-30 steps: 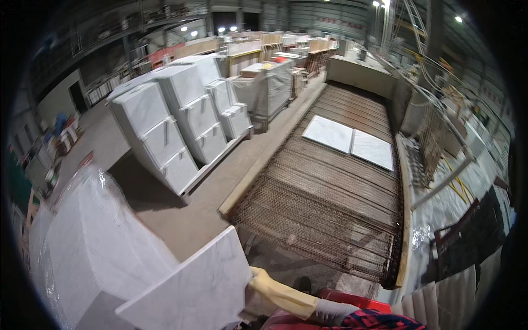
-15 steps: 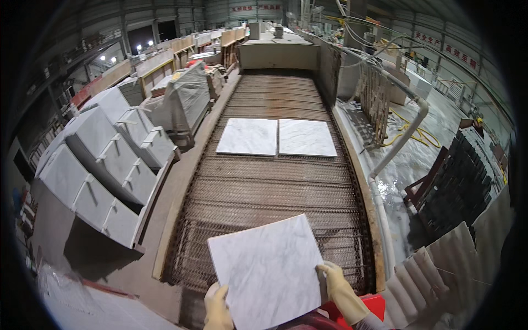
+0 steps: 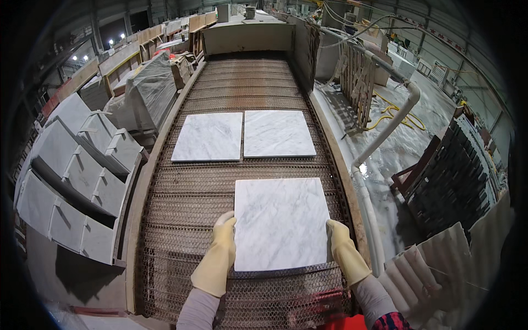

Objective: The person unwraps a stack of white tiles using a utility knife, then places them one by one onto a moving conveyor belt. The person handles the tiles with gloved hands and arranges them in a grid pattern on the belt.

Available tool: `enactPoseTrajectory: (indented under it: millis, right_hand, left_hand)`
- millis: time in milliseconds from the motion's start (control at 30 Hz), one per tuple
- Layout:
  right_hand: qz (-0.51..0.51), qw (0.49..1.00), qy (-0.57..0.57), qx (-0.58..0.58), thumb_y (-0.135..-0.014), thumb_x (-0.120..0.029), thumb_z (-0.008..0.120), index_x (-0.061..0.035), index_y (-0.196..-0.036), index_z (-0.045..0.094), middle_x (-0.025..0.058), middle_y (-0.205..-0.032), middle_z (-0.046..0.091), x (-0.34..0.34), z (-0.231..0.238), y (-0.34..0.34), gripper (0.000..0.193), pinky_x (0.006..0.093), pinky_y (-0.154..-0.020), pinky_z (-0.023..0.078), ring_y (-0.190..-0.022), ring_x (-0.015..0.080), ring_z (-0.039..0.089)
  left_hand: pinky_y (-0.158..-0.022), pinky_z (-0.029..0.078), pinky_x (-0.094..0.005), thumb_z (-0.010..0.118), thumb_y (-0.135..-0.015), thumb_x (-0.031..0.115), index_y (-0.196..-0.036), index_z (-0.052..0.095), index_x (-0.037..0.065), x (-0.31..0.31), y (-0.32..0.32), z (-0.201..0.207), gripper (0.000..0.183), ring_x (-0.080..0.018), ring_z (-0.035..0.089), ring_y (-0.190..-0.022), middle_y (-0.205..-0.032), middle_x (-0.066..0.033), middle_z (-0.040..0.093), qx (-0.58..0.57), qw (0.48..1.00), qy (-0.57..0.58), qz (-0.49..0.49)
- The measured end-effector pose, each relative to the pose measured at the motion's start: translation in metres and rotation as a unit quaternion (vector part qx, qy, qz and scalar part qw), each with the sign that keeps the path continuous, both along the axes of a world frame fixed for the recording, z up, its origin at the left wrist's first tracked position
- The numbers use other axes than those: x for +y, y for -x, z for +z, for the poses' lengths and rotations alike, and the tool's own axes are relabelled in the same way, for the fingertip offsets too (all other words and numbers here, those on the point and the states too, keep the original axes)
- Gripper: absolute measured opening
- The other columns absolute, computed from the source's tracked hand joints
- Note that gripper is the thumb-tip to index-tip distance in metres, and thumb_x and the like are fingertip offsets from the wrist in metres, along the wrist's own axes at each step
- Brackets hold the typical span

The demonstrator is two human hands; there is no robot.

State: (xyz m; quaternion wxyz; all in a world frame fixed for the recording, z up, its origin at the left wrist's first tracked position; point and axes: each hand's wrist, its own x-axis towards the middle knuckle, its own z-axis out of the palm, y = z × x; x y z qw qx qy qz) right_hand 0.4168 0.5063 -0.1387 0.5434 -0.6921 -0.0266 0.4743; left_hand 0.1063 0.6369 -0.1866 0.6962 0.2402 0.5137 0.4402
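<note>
A square white marble tile (image 3: 281, 224) with grey veins is held between my two hands over the near part of a metal mesh conveyor belt (image 3: 187, 203). My left hand (image 3: 223, 242), in a cream rubber glove, grips the tile's left edge. On the opposite edge my right hand (image 3: 344, 247), gloved alike, closes on the tile. Whether the tile touches the mesh I cannot tell. Farther up the belt, two similar tiles lie side by side, a left one (image 3: 208, 136) and a right one (image 3: 279, 133), with a narrow gap between them.
Strapped stacks of white slabs (image 3: 82, 176) lean on the left. A wrapped pallet load (image 3: 151, 88) stands behind them. Along the right run a grey pipe (image 3: 388, 124) and a stack of dark strips (image 3: 451, 170). A grey panel (image 3: 247, 41) crosses the belt's far end.
Both hands have carried the marble tile forward and up the belt, turning it nearly square to the belt. The view has shifted, and the two far tiles appear slightly nearer.
</note>
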Motion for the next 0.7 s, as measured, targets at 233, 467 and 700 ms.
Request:
enactPoseTrajectory:
  millis: [233,467,700]
  right_hand:
    - [-0.028,0.999,0.017,-0.026,-0.095,-0.019,0.061,-0.0007,-0.125,0.063,0.0119,-0.125,0.064,0.047,-0.017,-0.035,0.035,0.0369,-0.101,0.043,-0.113,0.0236,0.058]
    - [-0.021,0.999,0.000,-0.042,-0.096,-0.015,0.060,-0.0010,-0.122,0.064,0.0089,-0.110,0.068,0.061,-0.038,-0.052,0.030,0.0360,-0.088,0.048,-0.096,0.0208,0.061]
    - [0.072,0.996,0.026,-0.048,-0.094,-0.028,0.063,-0.0153,-0.126,0.064,0.0056,-0.103,0.072,0.048,-0.024,-0.093,0.034,0.0342,-0.061,0.049,-0.076,0.0205,0.064]
  left_hand:
    - [-0.056,0.038,-0.0239,0.057,-0.089,0.005,-0.128,0.063,0.008,0.047,-0.051,0.025,0.040,-0.0061,0.044,-0.061,-0.113,-0.0050,0.067,0.049,0.999,-0.019,-0.006]
    - [-0.099,0.047,-0.0369,0.050,-0.095,0.001,-0.130,0.057,0.003,0.025,-0.031,0.055,0.036,-0.0214,0.060,-0.112,-0.120,-0.0088,0.063,0.064,0.994,-0.088,-0.022]
    - [-0.112,0.041,-0.0410,0.047,-0.101,0.015,-0.133,0.053,-0.002,-0.079,0.058,0.128,0.036,-0.0295,0.057,-0.121,-0.124,-0.0187,0.061,0.027,0.986,-0.162,0.018]
